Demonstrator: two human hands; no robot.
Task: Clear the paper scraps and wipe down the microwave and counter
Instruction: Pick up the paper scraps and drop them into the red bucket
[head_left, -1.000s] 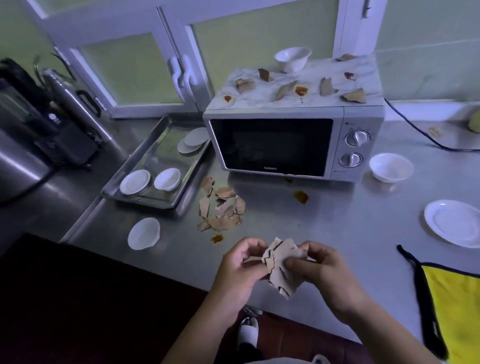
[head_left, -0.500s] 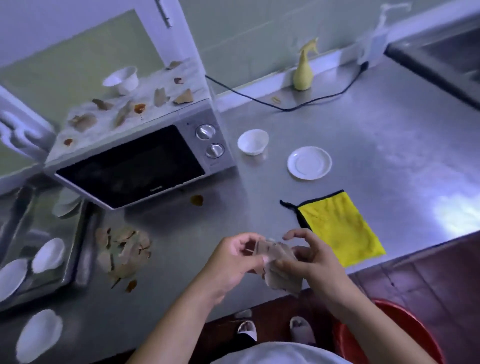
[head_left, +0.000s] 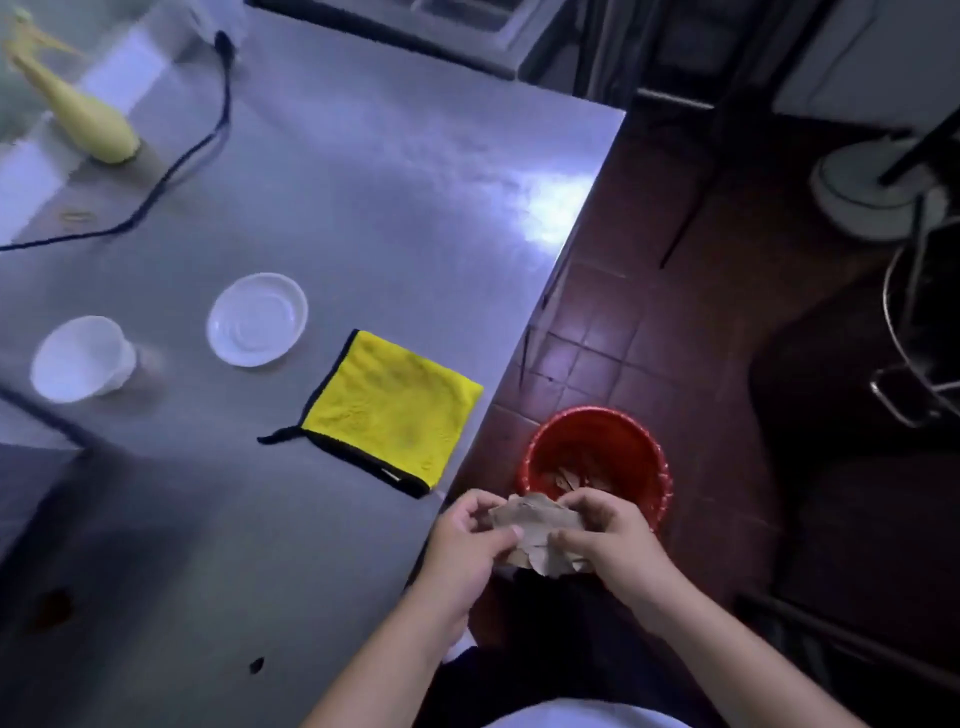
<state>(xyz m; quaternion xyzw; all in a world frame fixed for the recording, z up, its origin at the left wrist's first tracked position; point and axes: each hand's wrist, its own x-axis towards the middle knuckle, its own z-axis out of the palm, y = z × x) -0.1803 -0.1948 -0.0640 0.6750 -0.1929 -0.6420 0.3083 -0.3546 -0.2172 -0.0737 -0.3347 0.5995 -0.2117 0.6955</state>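
Both hands held one wad of brown paper scraps (head_left: 535, 525) just off the counter (head_left: 363, 182), past the edge that borders the tiled floor (head_left: 623, 338). The left hand (head_left: 467, 540) gripped the wad's left side, with its thumb lying across the top of the paper and its fingers curled beneath. The right hand (head_left: 608, 540) clutched the right side, fingers bent over the crumpled pieces. The wad hung at the near rim of a red bucket (head_left: 571, 441) that stood on the floor close to that counter edge, and more brown scraps (head_left: 576, 478) lay inside the bucket.

On the counter, a yellow cloth with black trim (head_left: 395, 410) lay flat near the same edge, one corner almost reaching it. A white saucer (head_left: 257, 319) sat just beyond the cloth, farther in from the edge, and a white bowl (head_left: 80, 358) stood to the saucer's left, apart from it. Toward the far side a yellow spray bottle (head_left: 83, 119) stood, blurred, with a black cord (head_left: 176, 161) trailing past it across the steel. A brownish stain (head_left: 54, 605) and a small dark speck (head_left: 256, 664) marked the counter's near part.
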